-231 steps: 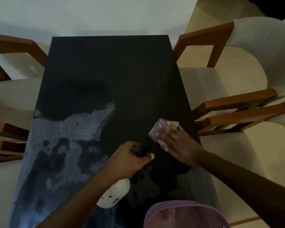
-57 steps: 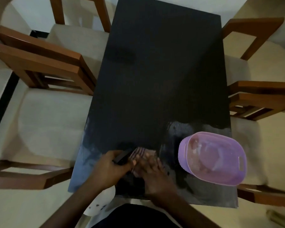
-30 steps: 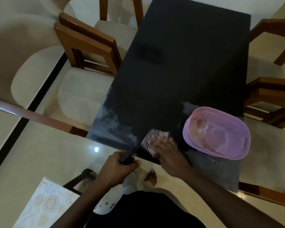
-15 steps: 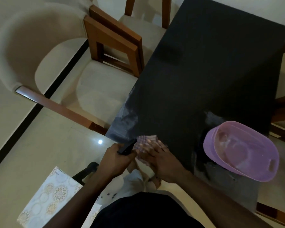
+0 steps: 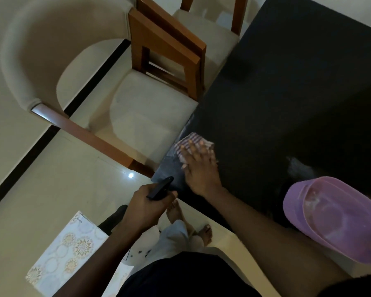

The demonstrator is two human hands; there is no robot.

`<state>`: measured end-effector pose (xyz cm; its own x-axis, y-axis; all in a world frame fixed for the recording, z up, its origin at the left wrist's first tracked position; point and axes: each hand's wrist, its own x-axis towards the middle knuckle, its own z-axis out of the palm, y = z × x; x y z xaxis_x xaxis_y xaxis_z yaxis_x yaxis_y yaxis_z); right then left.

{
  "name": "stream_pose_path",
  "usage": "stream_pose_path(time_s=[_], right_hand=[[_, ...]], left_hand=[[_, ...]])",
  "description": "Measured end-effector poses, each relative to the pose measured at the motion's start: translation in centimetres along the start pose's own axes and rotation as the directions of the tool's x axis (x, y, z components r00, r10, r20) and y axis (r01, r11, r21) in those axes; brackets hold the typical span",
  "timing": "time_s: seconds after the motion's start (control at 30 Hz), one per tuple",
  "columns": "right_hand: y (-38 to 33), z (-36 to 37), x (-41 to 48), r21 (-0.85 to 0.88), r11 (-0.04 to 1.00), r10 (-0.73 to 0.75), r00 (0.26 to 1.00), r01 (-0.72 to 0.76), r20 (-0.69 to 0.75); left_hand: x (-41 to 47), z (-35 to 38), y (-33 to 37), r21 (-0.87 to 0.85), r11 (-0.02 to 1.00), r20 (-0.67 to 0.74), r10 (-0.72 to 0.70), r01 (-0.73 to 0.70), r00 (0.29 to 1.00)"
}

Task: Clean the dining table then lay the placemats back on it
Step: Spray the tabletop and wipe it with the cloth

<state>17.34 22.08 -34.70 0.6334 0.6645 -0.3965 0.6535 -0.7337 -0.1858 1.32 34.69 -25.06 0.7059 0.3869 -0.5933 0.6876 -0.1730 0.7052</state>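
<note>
Nearest the camera, the left hand [image 5: 147,207] hangs off the desk's near corner, its fingers [image 5: 169,195] curled tight round the black trigger head of a white spray bottle [image 5: 141,247], whose body hangs below the hand. Down and to the left of those fingers lies a pale placemat [image 5: 69,251] printed with round floral motifs; it is off the desk, and what carries it cannot be told. Just under the same fingers, bare feet [image 5: 202,232] stand on the glossy cream floor [image 5: 51,179]. A little beyond, the right hand [image 5: 198,168] lies flat on the black desk [image 5: 287,93], its fingers [image 5: 191,147] straight and spread, pressing a checked cloth [image 5: 196,140] against the surface close to the desk's left edge. A dull, smeared patch shows on the corner between the two hands. Well to the right of the right-hand fingers, a purple plastic basin [image 5: 334,219] sits at the desk's near edge. Beyond the left of the fingers, a cream-cushioned chair [image 5: 150,116] with a brown wooden frame is drawn up against the desk.
</note>
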Motion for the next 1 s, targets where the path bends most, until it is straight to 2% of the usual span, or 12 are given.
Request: stream_pose_path(time_s=[0.1, 0.2, 0.27, 0.3, 0.37, 0.47, 0.57, 0.63, 0.7, 0.77, 0.87, 1.0], right_hand=[[-3.3, 2.3, -1.8, -0.082, 0.973, -0.207, 0.975, 0.214, 0.086], [-1.2, 3.8, -5.1, -0.04, 0.911, -0.408, 0.911, 0.411, 0.062], [1.7, 3.6, -6.6, -0.093, 0.872, -0.469, 0.875, 0.48, 0.121], [3.1, 3.1, -6.9, -0.129, 0.874, -0.454, 0.881, 0.469, 0.133], [6.3, 1.5, -6.5, -0.133, 0.928, -0.334, 0.935, 0.349, 0.12], [10.4, -1.5, -2.4, -0.102, 0.992, -0.067, 0.996, 0.074, 0.067], [12.0, -4.9, 4.3, 0.077, 0.979, 0.183, 0.982, -0.187, 0.056], [11.5, -6.5, 8.2, 0.168, 0.949, 0.257, 0.964, -0.266, 0.071], [10.4, -7.2, 10.7, 0.191, 0.946, 0.254, 0.965, -0.261, 0.062], [8.6, -6.6, 11.8, 0.136, 0.974, 0.175, 0.984, -0.179, 0.045], [4.6, -4.3, 9.8, -0.023, 0.996, -0.085, 0.996, 0.085, 0.032], [-1.2, 0.2, 2.0, -0.002, 0.92, -0.391, 0.92, 0.391, 0.042]], left_hand=[[1.0, -0.6, -0.2, 0.025, 1.0, 0.01, 0.006, -0.006, 1.0], [1.9, -1.1, -0.3, 0.041, 0.999, 0.02, -0.009, 0.008, 1.0], [2.4, -1.6, -0.2, 0.055, 0.998, 0.023, -0.012, 0.011, 1.0], [2.5, -1.9, -0.1, 0.064, 0.998, 0.025, -0.008, 0.007, 1.0], [2.5, -2.3, 0.0, 0.084, 0.996, 0.036, 0.007, -0.01, 0.999], [2.4, -2.8, -0.2, 0.084, 0.996, 0.049, 0.031, -0.036, 0.998], [2.0, -3.1, -0.8, 0.05, 0.999, 0.06, 0.018, -0.021, 0.998], [1.5, -3.2, -1.1, 0.025, 1.0, 0.058, 0.01, -0.011, 0.998], [0.9, -3.2, -1.3, -0.016, 1.0, 0.058, 0.011, -0.01, 0.998], [0.7, -3.1, -1.4, -0.043, 0.999, 0.063, 0.021, -0.018, 0.998], [0.9, -2.7, -1.6, -0.021, 0.999, 0.069, 0.027, -0.025, 0.997], [1.6, -2.4, -1.4, -0.035, 0.999, 0.067, 0.024, -0.021, 0.997]])
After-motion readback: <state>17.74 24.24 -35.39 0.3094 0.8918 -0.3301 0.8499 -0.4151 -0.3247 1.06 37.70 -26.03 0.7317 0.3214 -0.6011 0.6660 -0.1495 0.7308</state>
